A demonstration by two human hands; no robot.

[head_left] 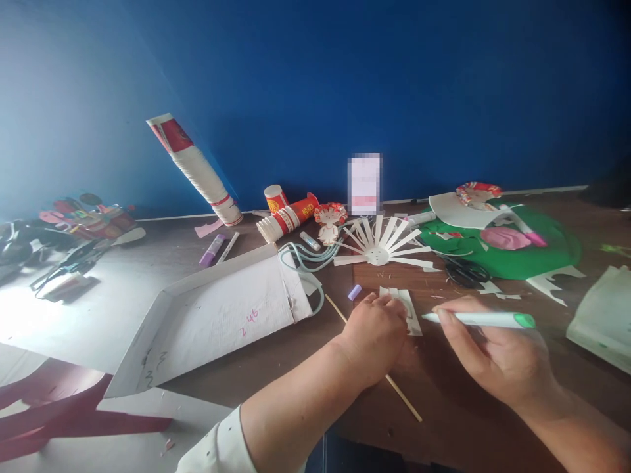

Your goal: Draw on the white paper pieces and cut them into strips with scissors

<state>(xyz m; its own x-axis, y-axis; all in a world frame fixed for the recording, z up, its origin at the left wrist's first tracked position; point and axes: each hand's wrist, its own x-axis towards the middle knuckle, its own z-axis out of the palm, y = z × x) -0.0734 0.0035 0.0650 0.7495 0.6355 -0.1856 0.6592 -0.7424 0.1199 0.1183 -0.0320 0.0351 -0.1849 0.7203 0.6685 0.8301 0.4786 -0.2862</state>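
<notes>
Right hand [507, 361] had fingers closed round marker [493, 320], tip pointing left at the left fingers, just beside paper [415, 320]; green end stuck out right of the fingers. Left hand [377, 328] had fingers bent down over paper, which lay flat on table [444, 414], partly under them, partly showing beyond and to their right; couldn't tell if they pinched it or only pressed. Stick [405, 399] ran under left hand, behind the fingers. Cap [354, 292] lay just left of left fingers. Fan-cut sheet [378, 256] was beyond them, scissors [466, 271] beyond right fingers.
</notes>
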